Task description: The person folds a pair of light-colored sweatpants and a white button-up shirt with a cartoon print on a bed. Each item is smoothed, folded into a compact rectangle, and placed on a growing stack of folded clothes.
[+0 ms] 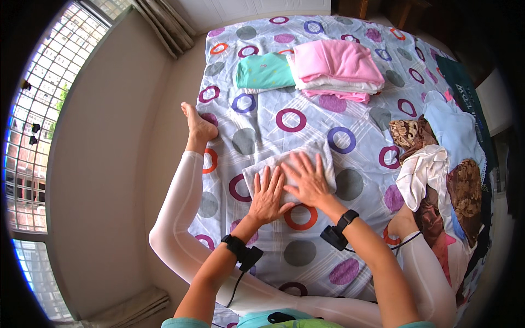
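Observation:
A folded light grey cloth (316, 153) lies flat on the patterned bedsheet (266, 254) in front of me. My left hand (266, 197) rests palm down on its near left part, with the fingers pointing away and the thumb out to the right. Palm down on its right half is my right hand (307, 178), its fingers spread and angled up to the left. Neither hand grips the cloth; both lie on top of it and cover much of its middle. A black strap with a small device is on each wrist.
Farther up the bed sit a folded green garment (264, 71) and, beside it, a stack of folded pink and white cloth (336, 61). A loose heap of clothes (426, 172) lies at the right, by a dark green bag (459, 78). My legs flank the work area.

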Demonstrator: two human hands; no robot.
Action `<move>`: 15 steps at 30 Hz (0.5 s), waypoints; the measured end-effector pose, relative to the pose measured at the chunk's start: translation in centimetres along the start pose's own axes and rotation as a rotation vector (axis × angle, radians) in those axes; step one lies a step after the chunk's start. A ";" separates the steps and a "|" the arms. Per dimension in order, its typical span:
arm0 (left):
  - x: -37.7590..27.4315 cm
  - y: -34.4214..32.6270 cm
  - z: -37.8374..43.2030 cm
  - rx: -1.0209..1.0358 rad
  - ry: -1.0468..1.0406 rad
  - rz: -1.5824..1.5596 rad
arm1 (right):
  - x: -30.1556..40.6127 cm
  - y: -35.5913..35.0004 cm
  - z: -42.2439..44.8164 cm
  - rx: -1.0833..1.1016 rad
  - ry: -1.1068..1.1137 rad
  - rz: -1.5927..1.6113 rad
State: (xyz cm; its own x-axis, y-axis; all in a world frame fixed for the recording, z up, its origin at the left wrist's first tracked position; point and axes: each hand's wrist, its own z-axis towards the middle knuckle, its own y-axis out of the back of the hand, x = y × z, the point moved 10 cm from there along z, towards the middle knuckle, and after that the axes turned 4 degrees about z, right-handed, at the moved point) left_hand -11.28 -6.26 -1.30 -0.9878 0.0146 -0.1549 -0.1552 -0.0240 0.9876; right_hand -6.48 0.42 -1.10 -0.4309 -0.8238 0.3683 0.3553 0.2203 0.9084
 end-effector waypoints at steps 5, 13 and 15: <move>0.9 -1.0 -0.2 0.032 -0.018 -0.086 | -5.2 0.0 0.7 -0.050 -0.238 -0.055; 0.6 1.5 0.9 -0.174 0.083 -0.193 | -4.7 4.9 1.0 -0.245 -0.205 -0.067; 0.4 1.3 2.0 -0.180 0.106 -0.114 | -0.9 3.6 1.4 -0.206 -0.036 0.012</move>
State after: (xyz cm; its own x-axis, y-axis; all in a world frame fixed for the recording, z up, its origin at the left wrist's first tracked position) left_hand -11.83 -4.30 -0.06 -0.9578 -0.0770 -0.2768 -0.2563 -0.2059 0.9444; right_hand -5.97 2.68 2.14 -0.4532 -0.8020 0.3892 0.5210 0.1160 0.8456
